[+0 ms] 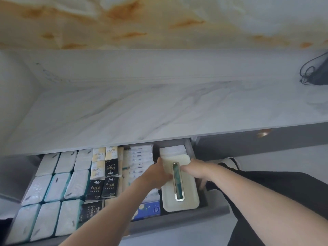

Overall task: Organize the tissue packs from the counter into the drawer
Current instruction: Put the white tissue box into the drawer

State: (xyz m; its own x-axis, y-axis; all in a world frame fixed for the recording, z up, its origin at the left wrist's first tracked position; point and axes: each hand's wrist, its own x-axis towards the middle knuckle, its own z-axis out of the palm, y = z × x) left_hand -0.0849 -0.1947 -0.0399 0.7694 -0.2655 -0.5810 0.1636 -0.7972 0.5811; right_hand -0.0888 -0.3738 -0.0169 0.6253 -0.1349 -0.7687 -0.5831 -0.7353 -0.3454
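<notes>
The grey drawer (219, 211) stands pulled out below the marble counter (142, 110). It holds rows of white tissue packs (58, 185) on the left, black and cream "Face" packs (104, 176) in the middle and a stack of thin white packs (140, 157). At the drawer's right end lies a cream tissue box (186, 199) with a gold-rimmed slot. My left hand (158, 174) grips its left edge and my right hand (194, 168) grips its right edge. More white packs (174, 149) sit behind the box. A blue pack (150, 209) lies by its front left corner.
A black cable bundle (314, 71) lies on the counter's far right. A neighbouring shut drawer with a brass knob (262, 134) sits to the right. My dark trouser leg (266, 183) and a shoe (229, 161) are beside the drawer's right side.
</notes>
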